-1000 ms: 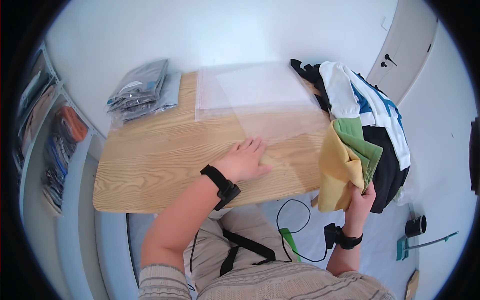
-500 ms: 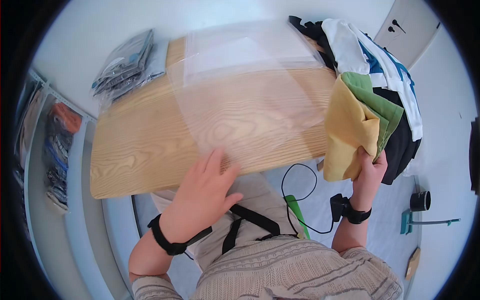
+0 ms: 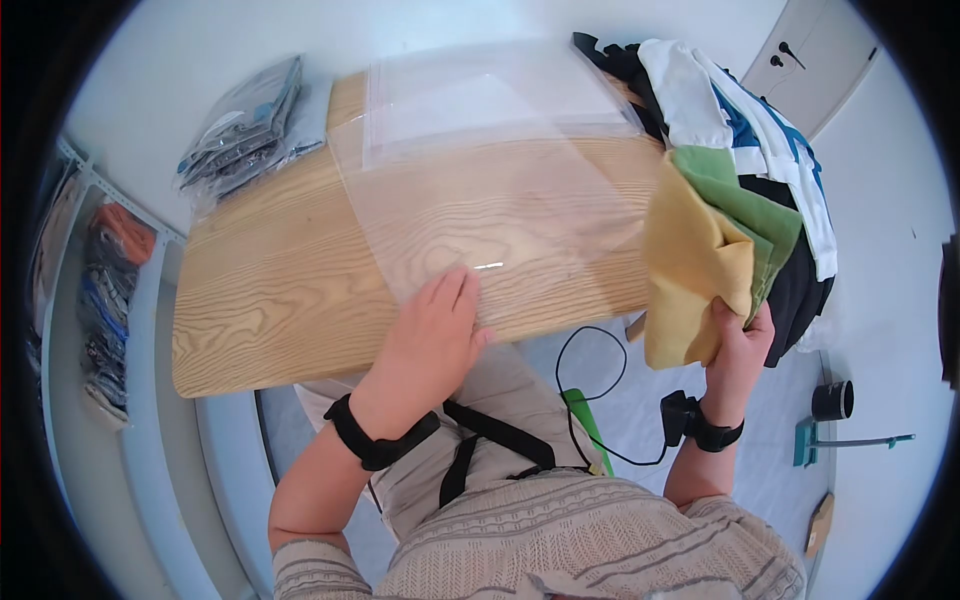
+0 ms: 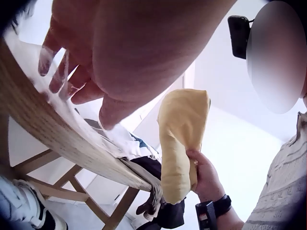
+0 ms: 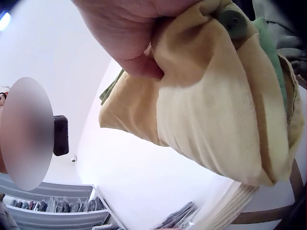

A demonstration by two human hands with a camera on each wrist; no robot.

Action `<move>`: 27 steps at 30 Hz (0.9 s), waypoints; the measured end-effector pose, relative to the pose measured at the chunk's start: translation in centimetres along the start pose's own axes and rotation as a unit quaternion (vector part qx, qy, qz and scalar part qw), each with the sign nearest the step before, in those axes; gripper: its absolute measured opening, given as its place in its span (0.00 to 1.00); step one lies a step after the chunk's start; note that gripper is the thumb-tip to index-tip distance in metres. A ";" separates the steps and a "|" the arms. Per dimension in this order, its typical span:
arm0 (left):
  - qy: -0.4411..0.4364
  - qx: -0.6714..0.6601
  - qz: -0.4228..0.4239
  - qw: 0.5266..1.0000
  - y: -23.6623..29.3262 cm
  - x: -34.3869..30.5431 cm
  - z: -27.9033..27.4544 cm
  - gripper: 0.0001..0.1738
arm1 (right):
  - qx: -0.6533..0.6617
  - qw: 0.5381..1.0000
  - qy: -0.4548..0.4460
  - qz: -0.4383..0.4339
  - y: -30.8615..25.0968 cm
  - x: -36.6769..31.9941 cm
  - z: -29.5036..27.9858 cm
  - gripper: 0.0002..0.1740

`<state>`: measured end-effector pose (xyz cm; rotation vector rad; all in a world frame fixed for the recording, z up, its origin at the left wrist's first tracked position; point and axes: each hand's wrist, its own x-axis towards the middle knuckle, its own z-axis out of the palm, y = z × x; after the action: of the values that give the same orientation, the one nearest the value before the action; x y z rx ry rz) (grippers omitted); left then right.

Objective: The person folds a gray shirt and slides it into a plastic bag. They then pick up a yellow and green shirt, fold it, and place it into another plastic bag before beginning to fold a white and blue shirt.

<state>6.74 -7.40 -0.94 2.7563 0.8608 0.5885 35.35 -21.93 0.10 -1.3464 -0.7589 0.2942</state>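
Observation:
A folded yellow-and-green garment (image 3: 692,270) hangs in my right hand (image 3: 742,345), past the table's right front edge. My fingers and thumb grip it at its lower corner. In the right wrist view the yellow cloth (image 5: 206,110) fills much of the picture, with a green button (image 5: 233,24) near the hand. My left hand (image 3: 425,335) rests its extended fingers on the near end of a clear plastic bag (image 3: 480,200), close to the table's front edge. That bag lies flat, overlapping more clear bags (image 3: 410,110) behind it.
Bagged garments are stacked (image 3: 245,125) at the table's back left. White, blue and black clothes (image 3: 690,90) hang over the right end. Shelves with bagged clothes (image 3: 110,300) stand at left. A black cable (image 3: 562,375) loops below the wooden table (image 3: 250,300).
My left hand has drawn the top clear bag toward me and left, then settled on its near end. The right hand keeps holding the garment. The head view has tilted down.

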 end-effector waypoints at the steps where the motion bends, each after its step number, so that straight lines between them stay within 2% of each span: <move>1: 0.014 -0.014 -0.012 1.000 -0.5 0.2 0.3 0.22 | 0.000 1.000 0.001 0.000 -0.3 0.1 0.1 0.17; 3: 0.027 -0.028 -0.023 0.999 -0.9 0.5 0.0 0.22 | -0.129 0.985 -0.106 -0.041 -1.0 0.1 0.5 0.17; 6: 0.070 -0.017 -0.054 0.996 -0.6 1.0 -1.2 0.24 | -0.219 0.941 -0.219 -0.139 -2.6 0.0 1.9 0.12; 7: 0.083 -0.008 -0.045 0.995 -0.5 1.2 -1.4 0.24 | -0.222 0.940 -0.218 -0.139 -2.9 0.1 2.0 0.12; 9: 0.098 0.001 -0.036 0.995 -0.1 1.5 -1.7 0.24 | -0.259 0.910 -0.296 -0.129 -3.4 0.3 2.3 0.12; 14: 0.167 -0.045 -0.024 0.985 0.4 2.0 -1.5 0.28 | -0.274 0.891 -0.339 -0.128 -4.5 0.5 3.6 0.11; 18: 0.144 -0.015 0.013 0.989 -0.3 1.8 -1.5 0.25 | -0.292 0.879 -0.358 -0.120 -4.4 1.3 4.6 0.11; 19: 0.121 -0.037 0.014 0.992 -0.4 1.8 -1.5 0.24 | -0.291 0.880 -0.355 -0.120 -4.4 1.3 4.9 0.11; 21: 0.098 -0.055 0.018 0.994 -0.2 2.0 -1.8 0.24 | -0.288 0.905 -0.281 -0.139 -4.4 1.4 5.5 0.11; 25: 0.184 -0.012 0.008 0.983 0.7 2.9 -2.4 0.27 | -0.298 0.897 -0.290 -0.150 -5.3 1.6 5.9 0.11; 27: 0.215 0.009 0.011 0.977 1.0 3.2 -2.6 0.28 | -0.306 0.873 -0.346 -0.159 -5.7 1.6 6.1 0.11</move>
<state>8.52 -6.18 2.68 2.6976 0.9199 1.2152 31.26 -17.62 6.22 -1.6824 -1.7730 0.2827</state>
